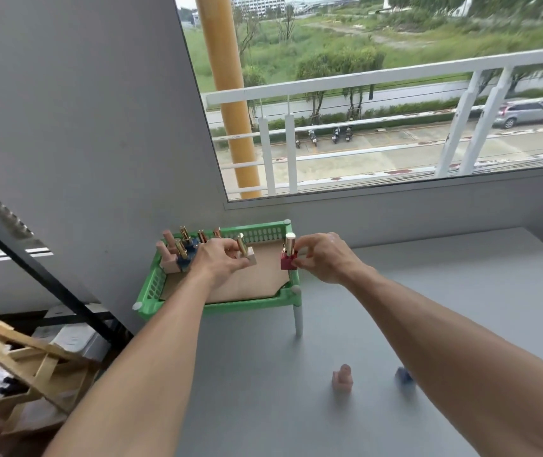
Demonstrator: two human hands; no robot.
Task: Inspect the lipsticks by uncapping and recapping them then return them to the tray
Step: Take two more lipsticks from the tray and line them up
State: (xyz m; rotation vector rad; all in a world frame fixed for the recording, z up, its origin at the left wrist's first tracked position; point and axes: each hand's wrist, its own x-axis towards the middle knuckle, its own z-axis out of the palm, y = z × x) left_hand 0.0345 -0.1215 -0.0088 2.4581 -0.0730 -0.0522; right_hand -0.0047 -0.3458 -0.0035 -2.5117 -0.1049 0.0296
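Both grips are closed on lipsticks over the green tray (265,233). At the tray's far left corner a cluster of lipsticks (181,250) stands upright, pink and blue bases packed together. Your left hand (222,258) pinches a gold lipstick on a beige base (245,250) upright near the tray's middle. Your right hand (324,257) pinches a gold-topped lipstick on a red base (289,257) at the tray's right rim; whether it rests on the tray cannot be told. On the grey bench (428,291) nearer you, a pink cap (342,380) stands and a blue cap (403,379) sits partly hidden behind your right forearm.
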